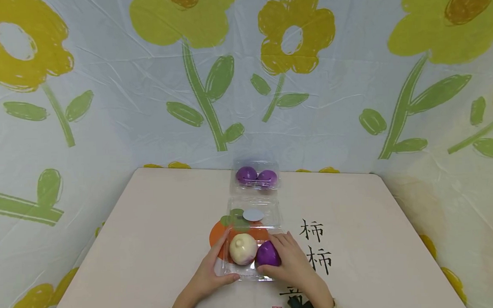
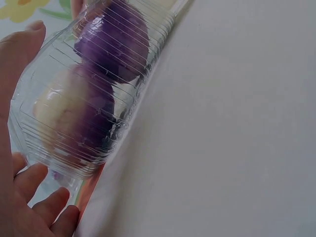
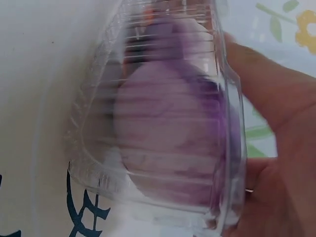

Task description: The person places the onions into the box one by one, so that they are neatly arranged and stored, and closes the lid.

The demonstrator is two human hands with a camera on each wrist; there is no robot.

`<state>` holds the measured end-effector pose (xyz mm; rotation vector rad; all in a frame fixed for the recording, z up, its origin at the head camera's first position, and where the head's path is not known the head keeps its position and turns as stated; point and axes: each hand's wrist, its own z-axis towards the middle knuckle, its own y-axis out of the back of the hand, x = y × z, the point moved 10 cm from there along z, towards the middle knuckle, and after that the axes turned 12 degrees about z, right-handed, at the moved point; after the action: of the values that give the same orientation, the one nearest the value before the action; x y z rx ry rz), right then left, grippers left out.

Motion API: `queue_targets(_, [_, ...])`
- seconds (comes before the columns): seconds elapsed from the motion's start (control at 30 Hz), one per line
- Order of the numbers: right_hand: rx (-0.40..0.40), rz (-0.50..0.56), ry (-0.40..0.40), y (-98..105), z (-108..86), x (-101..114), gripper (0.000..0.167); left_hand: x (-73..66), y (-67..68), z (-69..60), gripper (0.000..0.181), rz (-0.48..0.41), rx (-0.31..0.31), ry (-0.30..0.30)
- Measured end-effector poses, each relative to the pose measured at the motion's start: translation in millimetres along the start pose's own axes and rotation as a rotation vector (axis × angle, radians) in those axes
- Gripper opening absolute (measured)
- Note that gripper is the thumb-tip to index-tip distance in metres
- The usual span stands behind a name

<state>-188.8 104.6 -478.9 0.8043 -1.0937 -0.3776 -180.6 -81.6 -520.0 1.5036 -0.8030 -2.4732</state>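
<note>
A clear plastic clamshell box (image 1: pixel 250 275) lies open in front of me, its lid (image 1: pixel 273 212) folded back. On the left inside it sits a cream-coloured onion (image 1: pixel 243 249), purple lower down, with a small nub on top. Beside it is a glossy purple onion (image 1: pixel 268 254). My right hand (image 1: pixel 291 261) holds the purple onion from the right, thumb in front and fingers behind. Along the box's left side rests my left hand (image 1: pixel 207 272), fingers extended and thumb near the front edge. Through the ribbed plastic, both wrist views show the onions blurred.
Behind the open lid stands another clear box (image 1: pixel 257 162) with two purple onions (image 1: pixel 246 175) in it. The pale table mat (image 1: pixel 171 220) carries a printed orange persimmon (image 1: pixel 216 234) and black characters (image 1: pixel 312 231). Flower-patterned cloth (image 1: pixel 330 101) surrounds the table.
</note>
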Motion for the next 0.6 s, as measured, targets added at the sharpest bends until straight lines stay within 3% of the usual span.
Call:
queue_targets(0.13, [-0.044, 0.143, -0.017, 7, 0.8, -6, 0.063, 13.8, -5.0, -1.7, 0.109, 0.031, -0.009, -0.009])
queue_targets(0.3, [-0.190, 0.334, -0.026, 24, 2.5, -20, 0.040, 19.8, -6.2, -2.9, 0.108, 0.068, -0.013, -0.026])
queue_targets(0.43, [-0.310, 0.435, -0.022, 38, 2.6, -33, 0.035, 19.0, -5.9, -3.0, 0.108, 0.082, -0.016, -0.036])
queue_targets(0.6, [-0.365, 0.605, -0.079, 41, 4.6, -47, 0.034, 20.9, -7.0, -3.8, 0.108, 0.085, -0.005, -0.016])
